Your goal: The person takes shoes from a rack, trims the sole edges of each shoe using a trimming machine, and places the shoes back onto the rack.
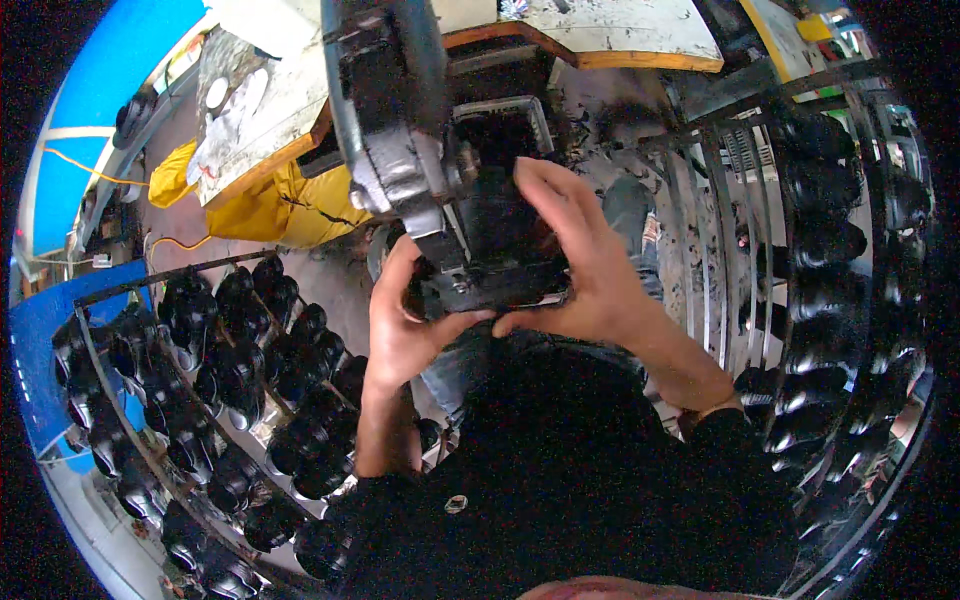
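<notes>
Both my hands grip a bulky black piece (500,285) at the working end of a machine; dark shadow hides its exact kind. My left hand (400,325) curls round its left side, thumb along the near edge. Around its right side wraps my right hand (580,265), its thumb nearly meeting the left one and its fingers reaching toward the far side. The machine head (390,110), dark with a worn silver end (425,200), comes down just above the piece between my hands. Whether it touches the piece cannot be made out.
A rack of black shoes (235,380) stands at my left, and another metal rack (715,250) with more shoes at my right. Ahead are stained worktables (630,30) with wooden edges. Yellow cloth (290,205) hangs below the left table. A dark crate (535,110) lies beyond the machine.
</notes>
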Demonstrator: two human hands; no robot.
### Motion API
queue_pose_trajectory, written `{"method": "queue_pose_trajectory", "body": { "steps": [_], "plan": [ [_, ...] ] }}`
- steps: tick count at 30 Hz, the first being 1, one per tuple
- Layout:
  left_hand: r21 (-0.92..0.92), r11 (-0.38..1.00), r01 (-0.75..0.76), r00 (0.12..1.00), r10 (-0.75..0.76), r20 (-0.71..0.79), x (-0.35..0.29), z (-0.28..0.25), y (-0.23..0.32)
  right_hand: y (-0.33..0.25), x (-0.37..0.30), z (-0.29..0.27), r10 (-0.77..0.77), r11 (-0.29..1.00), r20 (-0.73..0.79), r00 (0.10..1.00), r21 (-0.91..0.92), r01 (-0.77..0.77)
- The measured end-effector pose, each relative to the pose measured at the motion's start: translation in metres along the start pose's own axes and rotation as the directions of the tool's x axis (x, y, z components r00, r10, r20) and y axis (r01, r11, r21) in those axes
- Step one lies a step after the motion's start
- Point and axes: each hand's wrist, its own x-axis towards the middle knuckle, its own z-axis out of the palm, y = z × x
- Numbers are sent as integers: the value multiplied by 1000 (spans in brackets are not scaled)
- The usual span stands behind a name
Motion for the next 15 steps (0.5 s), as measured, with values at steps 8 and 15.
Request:
{"method": "queue_pose_trajectory", "body": {
  "steps": [8, 15],
  "plan": [
    [-497, 861, 112, 970, -202, -132, -15, 34, -50, 105, -82, 52, 331, 658, 170, 928, 663, -356],
    [-598, 705, 382, 808, -569, -155, -26, 60, -58, 97, -81, -50, 50, 998, 8, 999, 29, -50]
  ]
}}
